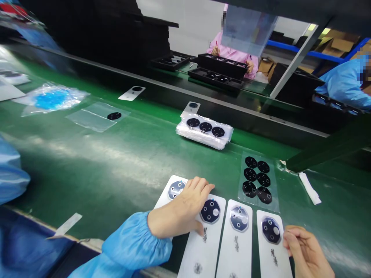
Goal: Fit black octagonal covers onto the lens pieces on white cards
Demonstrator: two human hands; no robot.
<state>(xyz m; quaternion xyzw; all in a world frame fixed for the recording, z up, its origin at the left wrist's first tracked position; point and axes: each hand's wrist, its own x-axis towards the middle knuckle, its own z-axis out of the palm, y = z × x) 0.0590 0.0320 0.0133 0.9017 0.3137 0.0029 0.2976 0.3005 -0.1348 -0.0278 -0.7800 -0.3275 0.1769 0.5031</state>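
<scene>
Several white phone back covers with dark octagonal camera modules lie side by side on the green belt [116, 170] near me. My left hand [182, 208] rests flat across the two leftmost covers [203, 239], fingers stretched toward the camera module [210, 211], thumb pressing the cover. My right hand [304, 251] sits at the right edge of the rightmost cover [272, 247], fingers curled, thumb beside its camera module [271, 230]. A clear sheet [257, 179] carrying several black octagonal stickers lies just beyond the covers.
A stack of clear sheets with three black stickers [205, 131] lies mid-belt, a cover [190, 109] behind it. Further left are another cover [132, 93], a film with one sticker [98, 116] and a blue bagged item [52, 98]. Across the belt, people work at black trays [220, 71].
</scene>
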